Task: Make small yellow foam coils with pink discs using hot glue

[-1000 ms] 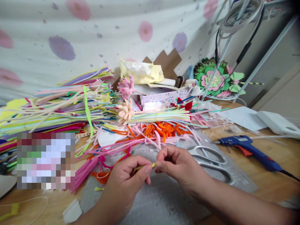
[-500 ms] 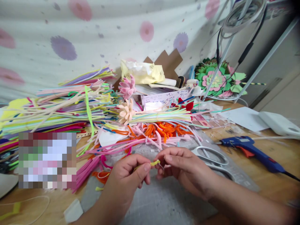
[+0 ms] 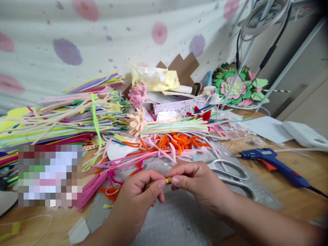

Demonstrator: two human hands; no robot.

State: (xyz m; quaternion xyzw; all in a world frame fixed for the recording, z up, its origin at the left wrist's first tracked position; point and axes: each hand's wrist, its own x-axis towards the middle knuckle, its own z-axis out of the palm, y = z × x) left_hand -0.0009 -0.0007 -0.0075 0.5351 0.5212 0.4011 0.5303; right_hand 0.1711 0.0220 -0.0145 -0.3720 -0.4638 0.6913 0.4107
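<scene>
- Closed in since half a second ago with the right hand [image 3: 200, 179], from loose fingers to a pinch.
- Holding a thin yellow strip [image 3: 167, 180], maybe fuzzy wire, above the flat grey mat [image 3: 166, 222]; left hand [image 3: 139, 193] grip pinched on it, right grip pinched on its tip.
- Seemingly at a small bending or twisting step; calls for a firm left pinch and gentle right fingers.
- Hidden: most of the strip, under the left fingers; also blades of the silver metal scissors [image 3: 237, 181], behind the right hand.

Handwriting [image 3: 197, 101] on paper [image 3: 176, 107], not legible
</scene>
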